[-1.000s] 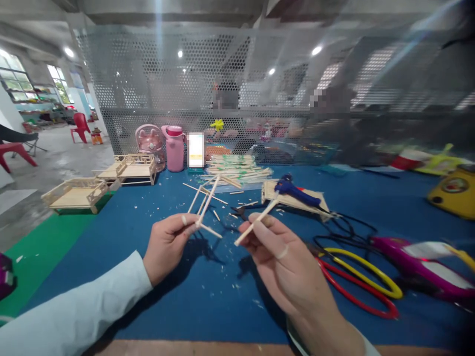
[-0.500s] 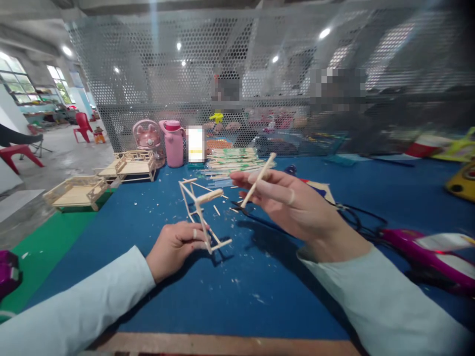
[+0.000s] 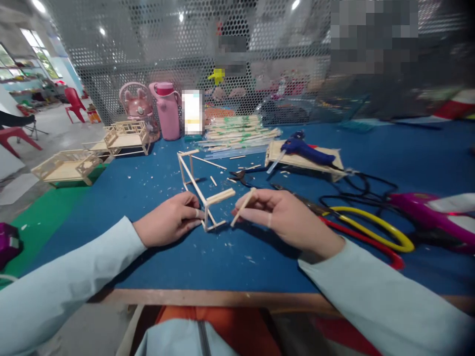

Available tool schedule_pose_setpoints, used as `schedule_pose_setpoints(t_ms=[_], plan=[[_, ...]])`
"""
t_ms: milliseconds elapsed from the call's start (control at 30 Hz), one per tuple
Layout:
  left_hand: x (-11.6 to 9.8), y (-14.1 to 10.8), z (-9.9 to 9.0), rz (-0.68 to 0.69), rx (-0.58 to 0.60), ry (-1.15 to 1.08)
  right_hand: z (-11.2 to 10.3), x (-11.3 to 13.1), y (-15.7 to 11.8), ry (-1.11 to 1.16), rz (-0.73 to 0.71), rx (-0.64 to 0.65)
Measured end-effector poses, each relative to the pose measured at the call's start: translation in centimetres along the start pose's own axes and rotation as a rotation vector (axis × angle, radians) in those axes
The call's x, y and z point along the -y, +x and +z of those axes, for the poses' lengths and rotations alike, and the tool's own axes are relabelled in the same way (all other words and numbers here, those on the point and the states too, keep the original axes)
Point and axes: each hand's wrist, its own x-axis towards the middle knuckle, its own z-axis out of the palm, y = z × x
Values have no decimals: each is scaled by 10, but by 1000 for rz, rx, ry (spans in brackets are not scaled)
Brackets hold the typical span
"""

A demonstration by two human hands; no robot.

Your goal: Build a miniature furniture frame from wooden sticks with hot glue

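My left hand [image 3: 171, 219] is closed on the lower near corner of a small frame [image 3: 195, 185] made of thin wooden sticks. The frame stands on the blue tabletop, with a thicker stick piece jutting right from its top. Just to the right, my right hand [image 3: 285, 217] pinches a short wooden stick [image 3: 244, 205], tilted, its lower end close to the table. A small gap separates this stick from the frame. Behind the hands lie dark-handled pliers [image 3: 243, 175] and loose stick offcuts.
Bundles of wooden sticks [image 3: 237, 129] lie at the back beside a phone [image 3: 193, 112] and pink bottle [image 3: 168, 111]. Miniature wooden beds [image 3: 69, 167] stand left. A blue glue gun [image 3: 309, 151], scissors with yellow and red handles [image 3: 374, 225] and a magenta tool [image 3: 426, 210] are right.
My right hand has lowered the short stick from above the table to beside the frame. The left hand stays on the frame. The camera view has tilted down.
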Motion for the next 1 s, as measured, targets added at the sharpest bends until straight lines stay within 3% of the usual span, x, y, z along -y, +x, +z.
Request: schedule_pose_setpoints(t_ms=[267,833,933,1000], plan=[[0,0,-4,-4,35,9,26,-5,-2,-101,-133,-51],[-3,0,-6,-42,10,-25,33,-5,-1,-298,-243,-54],[-5,-4,-6,-103,-117,-4,33,-6,0,-293,-246,-67],[-8,-7,-7,-178,-352,17,34,-6,0,-290,-245,-74]])
